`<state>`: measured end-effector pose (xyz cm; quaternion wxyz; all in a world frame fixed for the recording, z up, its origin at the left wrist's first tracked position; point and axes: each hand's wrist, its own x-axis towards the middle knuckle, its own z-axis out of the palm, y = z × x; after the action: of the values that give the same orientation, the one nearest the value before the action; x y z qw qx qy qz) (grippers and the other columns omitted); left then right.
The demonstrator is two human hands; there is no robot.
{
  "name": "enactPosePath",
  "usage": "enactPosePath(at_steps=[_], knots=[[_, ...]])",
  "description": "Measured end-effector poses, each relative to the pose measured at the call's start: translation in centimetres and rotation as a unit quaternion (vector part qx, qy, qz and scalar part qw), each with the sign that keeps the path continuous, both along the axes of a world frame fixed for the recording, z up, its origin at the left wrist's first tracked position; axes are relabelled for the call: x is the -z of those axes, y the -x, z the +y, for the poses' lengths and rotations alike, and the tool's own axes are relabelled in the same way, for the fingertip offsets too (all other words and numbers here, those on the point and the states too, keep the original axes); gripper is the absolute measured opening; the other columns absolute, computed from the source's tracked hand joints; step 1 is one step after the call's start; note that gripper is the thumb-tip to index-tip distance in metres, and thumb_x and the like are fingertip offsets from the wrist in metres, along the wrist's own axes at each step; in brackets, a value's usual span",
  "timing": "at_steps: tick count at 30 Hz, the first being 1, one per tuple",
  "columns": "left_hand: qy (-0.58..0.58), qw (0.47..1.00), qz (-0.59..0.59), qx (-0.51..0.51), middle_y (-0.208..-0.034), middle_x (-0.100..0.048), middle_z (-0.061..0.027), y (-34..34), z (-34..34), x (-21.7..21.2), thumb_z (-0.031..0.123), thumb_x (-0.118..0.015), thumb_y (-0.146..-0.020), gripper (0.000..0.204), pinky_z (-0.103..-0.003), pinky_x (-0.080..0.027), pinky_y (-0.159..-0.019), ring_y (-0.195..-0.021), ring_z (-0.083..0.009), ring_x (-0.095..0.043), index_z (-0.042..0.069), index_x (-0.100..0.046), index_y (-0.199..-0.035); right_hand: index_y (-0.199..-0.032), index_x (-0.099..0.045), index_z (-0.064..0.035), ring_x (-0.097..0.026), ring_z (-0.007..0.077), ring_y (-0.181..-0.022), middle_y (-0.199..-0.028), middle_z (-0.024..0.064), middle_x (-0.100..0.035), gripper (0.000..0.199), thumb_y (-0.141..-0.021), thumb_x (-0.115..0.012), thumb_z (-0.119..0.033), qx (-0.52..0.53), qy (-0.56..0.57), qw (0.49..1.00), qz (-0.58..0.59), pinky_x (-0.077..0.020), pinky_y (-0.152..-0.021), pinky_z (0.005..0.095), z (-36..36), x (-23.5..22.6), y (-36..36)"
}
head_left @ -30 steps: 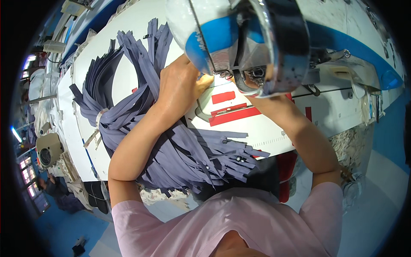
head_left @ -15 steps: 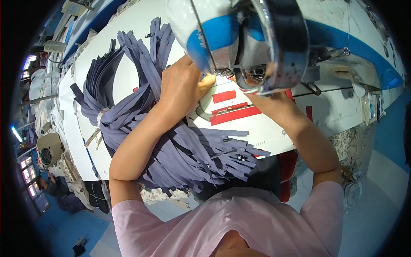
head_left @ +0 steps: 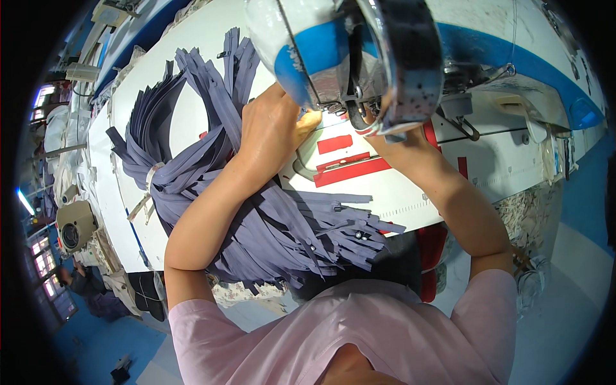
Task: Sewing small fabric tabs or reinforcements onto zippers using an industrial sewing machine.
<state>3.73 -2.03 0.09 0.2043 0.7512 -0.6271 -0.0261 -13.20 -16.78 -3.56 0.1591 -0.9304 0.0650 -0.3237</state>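
Observation:
The sewing machine (head_left: pixel 308 61), white and blue, stands over the work area. My left hand (head_left: pixel 273 122) is just left of its needle area, with bent fingers drawn together and the brightly lit fingertips beside the machine. What they hold, if anything, is hidden. From the right, my right hand (head_left: pixel 401 144) reaches under the machine head, which covers its fingers. A big bundle of grey-purple zippers (head_left: pixel 192 167) is tied with a pale band (head_left: pixel 152 174) and lies beneath and beside my left forearm. Metal sliders show on several zippers.
Red tape strips (head_left: pixel 353 172) mark the white table (head_left: pixel 391 205), which has a printed scale along its near edge. A metal hook-shaped part (head_left: pixel 471 131) juts out right of the machine head. Beyond the left edge, a person (head_left: pixel 90 285) sits in the background.
The sewing machine's head appears slightly further left in the picture. My hands and the zipper bundle have hardly moved.

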Motion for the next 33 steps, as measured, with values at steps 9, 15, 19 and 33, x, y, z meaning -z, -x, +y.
enactPosePath(at_steps=[9,15,19,33], knots=[[0.008,1.0,0.009,-0.007,-0.089,-0.063,-0.0188,0.1,0.0,0.0,0.007,-0.076,-0.073,0.039,-0.047,-0.052,-0.066,-0.083,-0.0393,-0.066,0.001,-0.058,-0.106,-0.078,-0.061,-0.0041,-0.061,0.0387,-0.077,-0.077,0.0182,-0.064,0.018,-0.082,-0.058,-0.021,0.002,-0.042,0.999,-0.005,-0.0471,-0.068,0.0484,0.4,-1.6,0.1],[0.006,1.0,-0.003,-0.005,-0.089,-0.063,-0.0187,0.1,-0.2,0.0,0.009,-0.077,-0.074,0.038,-0.048,-0.052,-0.065,-0.083,-0.0392,-0.066,0.0,-0.058,-0.105,-0.064,-0.055,-0.0046,-0.059,0.0372,-0.068,-0.067,0.0161,-0.061,0.023,-0.079,-0.058,-0.022,0.022,0.028,0.998,0.044,-0.0447,-0.063,0.0479,-0.2,-0.3,0.2],[-0.003,1.0,0.001,-0.008,-0.089,-0.063,-0.0187,-0.2,0.2,0.0,0.011,-0.077,-0.075,0.036,-0.048,-0.052,-0.066,-0.083,-0.0391,-0.066,0.0,-0.058,-0.104,-0.068,-0.057,-0.0046,-0.06,0.0374,-0.071,-0.071,0.0166,-0.062,0.02,-0.08,-0.058,-0.021,0.01,-0.032,0.998,0.054,-0.0457,-0.065,0.0483,0.4,-1.2,0.1],[0.032,0.999,-0.019,-0.001,-0.093,-0.064,-0.0169,-0.4,0.5,0.9,0.009,-0.073,-0.077,0.03,-0.045,-0.053,-0.067,-0.084,-0.0392,-0.066,0.002,-0.063,-0.104,-0.084,-0.063,-0.0036,-0.061,0.0388,-0.078,-0.077,0.0164,-0.064,0.017,-0.083,-0.065,-0.02,0.002,0.074,0.997,0.018,-0.0489,-0.069,0.0468,0.2,-1.0,0.6]])
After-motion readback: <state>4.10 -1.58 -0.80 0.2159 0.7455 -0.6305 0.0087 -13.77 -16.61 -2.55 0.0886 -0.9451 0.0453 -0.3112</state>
